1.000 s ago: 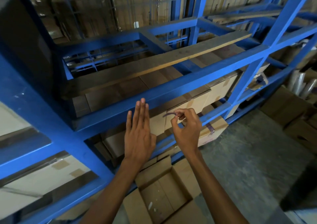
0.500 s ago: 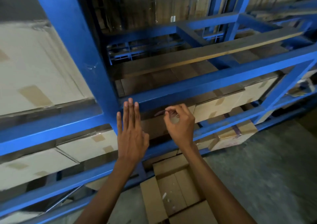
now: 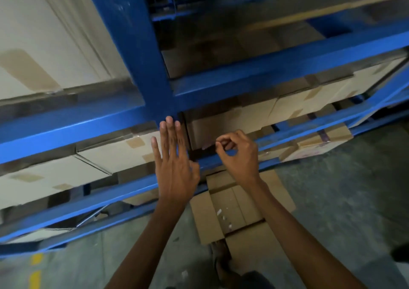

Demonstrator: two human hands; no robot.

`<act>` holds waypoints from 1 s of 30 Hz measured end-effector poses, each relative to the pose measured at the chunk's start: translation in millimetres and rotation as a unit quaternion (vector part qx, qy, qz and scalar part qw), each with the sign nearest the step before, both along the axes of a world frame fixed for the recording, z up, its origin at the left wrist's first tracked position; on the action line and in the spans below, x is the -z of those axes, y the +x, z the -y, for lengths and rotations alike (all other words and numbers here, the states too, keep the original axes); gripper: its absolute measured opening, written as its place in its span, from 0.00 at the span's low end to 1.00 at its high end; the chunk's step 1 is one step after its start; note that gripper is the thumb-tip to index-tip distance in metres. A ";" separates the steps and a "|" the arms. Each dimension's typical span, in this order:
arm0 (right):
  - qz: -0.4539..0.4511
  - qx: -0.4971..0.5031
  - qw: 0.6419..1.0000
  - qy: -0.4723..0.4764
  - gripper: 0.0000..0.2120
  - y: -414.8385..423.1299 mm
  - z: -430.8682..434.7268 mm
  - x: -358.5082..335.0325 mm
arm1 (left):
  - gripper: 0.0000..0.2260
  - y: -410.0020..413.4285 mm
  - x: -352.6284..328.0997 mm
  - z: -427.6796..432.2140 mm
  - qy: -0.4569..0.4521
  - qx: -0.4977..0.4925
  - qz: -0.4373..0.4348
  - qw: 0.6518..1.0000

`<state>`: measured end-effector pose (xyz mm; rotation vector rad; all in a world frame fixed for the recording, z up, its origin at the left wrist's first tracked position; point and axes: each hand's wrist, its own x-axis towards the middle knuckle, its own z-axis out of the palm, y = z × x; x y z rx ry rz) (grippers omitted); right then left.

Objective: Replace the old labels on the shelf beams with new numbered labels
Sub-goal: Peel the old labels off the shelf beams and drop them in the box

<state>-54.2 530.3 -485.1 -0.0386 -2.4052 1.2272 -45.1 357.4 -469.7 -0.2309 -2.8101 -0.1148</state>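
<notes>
My left hand (image 3: 174, 165) is held flat and upright, fingers together, its fingertips just below the joint of the blue upright (image 3: 130, 41) and the blue shelf beam (image 3: 276, 72). My right hand (image 3: 239, 153) pinches a small thin strip, a label (image 3: 209, 147), between thumb and fingers in front of a lower blue beam (image 3: 287, 134). The strip is dark and blurred; no number can be read. The two hands are a short gap apart.
Taped cardboard boxes (image 3: 110, 153) fill the shelves left and right. An open cardboard box (image 3: 234, 204) lies on the concrete floor below my hands. Yellow floor marks (image 3: 35, 271) show at the bottom left. My foot (image 3: 221, 260) stands by the box.
The view has swung left and down along the rack, so the blue upright is now central. Both hands keep their pose, the right still pinching the strip, now lower against the rack.
</notes>
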 end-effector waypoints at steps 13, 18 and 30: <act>0.261 0.056 0.964 0.012 0.02 64.7 12.8 229.3 | 0.49 8.1 146.3 -0.9 0.095 0.028 0.034 0.995; 0.342 0.065 0.937 -0.009 0.02 86.7 14.0 344.4 | 0.47 10.1 236.3 -3.2 0.100 0.018 0.033 0.994; 0.501 0.206 0.839 -0.046 0.27 99.6 9.3 611.8 | 0.47 17.8 469.6 0.0 0.085 -0.031 0.131 0.987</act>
